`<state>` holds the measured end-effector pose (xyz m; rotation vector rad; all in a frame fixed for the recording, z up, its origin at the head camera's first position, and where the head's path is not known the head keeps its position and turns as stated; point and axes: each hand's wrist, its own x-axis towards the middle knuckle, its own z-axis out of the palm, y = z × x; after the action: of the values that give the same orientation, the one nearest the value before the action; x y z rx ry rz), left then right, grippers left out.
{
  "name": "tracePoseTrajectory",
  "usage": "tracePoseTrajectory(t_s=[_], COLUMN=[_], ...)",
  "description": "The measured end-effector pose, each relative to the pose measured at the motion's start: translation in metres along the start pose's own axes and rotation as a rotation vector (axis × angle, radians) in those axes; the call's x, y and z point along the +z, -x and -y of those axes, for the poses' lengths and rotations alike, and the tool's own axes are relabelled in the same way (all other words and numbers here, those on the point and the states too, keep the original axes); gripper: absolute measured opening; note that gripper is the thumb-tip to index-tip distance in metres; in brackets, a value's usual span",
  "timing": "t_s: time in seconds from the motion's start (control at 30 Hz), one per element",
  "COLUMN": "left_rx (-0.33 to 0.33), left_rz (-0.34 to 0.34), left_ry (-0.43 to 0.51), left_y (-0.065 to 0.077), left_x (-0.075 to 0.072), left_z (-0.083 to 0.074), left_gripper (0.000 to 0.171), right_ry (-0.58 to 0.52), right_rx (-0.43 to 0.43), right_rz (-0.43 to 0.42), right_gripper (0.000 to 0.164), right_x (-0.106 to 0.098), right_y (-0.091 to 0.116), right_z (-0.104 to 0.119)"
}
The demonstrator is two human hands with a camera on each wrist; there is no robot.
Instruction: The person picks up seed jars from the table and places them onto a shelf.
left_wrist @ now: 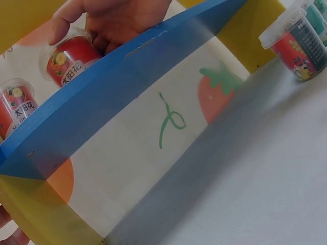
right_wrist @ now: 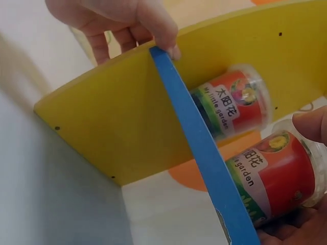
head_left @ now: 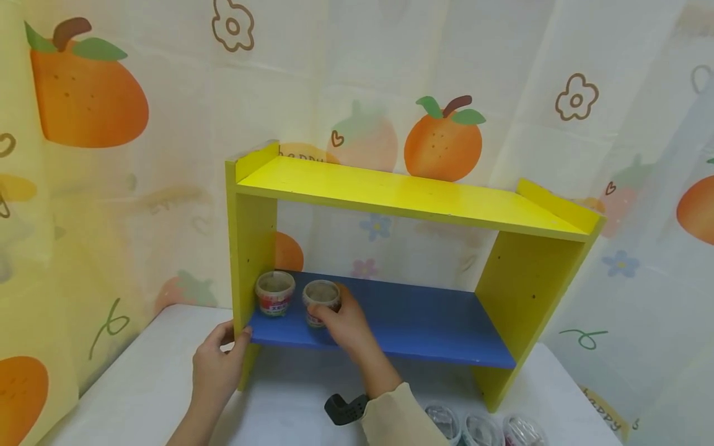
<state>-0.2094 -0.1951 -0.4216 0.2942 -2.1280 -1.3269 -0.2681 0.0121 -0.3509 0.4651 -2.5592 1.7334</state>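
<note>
The head view looks forward and slightly down, framing the whole shelf (head_left: 385, 190) from in front. Both wrist views sit low, much nearer, and tilted (left facing rightward along it, right facing its left panel (right_wrist: 122, 112)), sharing the blue board (left_wrist: 122, 76) and two cups (right_wrist: 230, 104).

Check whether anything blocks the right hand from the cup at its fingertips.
Nothing visible does: the right hand grips that cup directly. The other cup stands to its left in the head view, on the blue shelf near the yellow side panel, outside the grip.
</note>
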Motion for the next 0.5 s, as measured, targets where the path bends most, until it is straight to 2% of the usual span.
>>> tracePoseTrajectory(t_s=[0.23, 0.5], left_rx=[-0.014, 0.013], left_rz=[0.012, -0.008], left_ry=[-0.006, -0.014], left_y=[0.000, -0.002], left_x=[0.004, 0.002], left_z=[0.002, 0.004], left_gripper=[0.037, 0.036], right_ry=[0.018, 0.066], right_rx=[-0.007, 0.060], right_rz=[-0.025, -0.122], right_gripper=[0.063, 0.071], right_x=[-0.010, -0.053], right_y=[-0.002, -0.005], right_z=[-0.007, -0.024])
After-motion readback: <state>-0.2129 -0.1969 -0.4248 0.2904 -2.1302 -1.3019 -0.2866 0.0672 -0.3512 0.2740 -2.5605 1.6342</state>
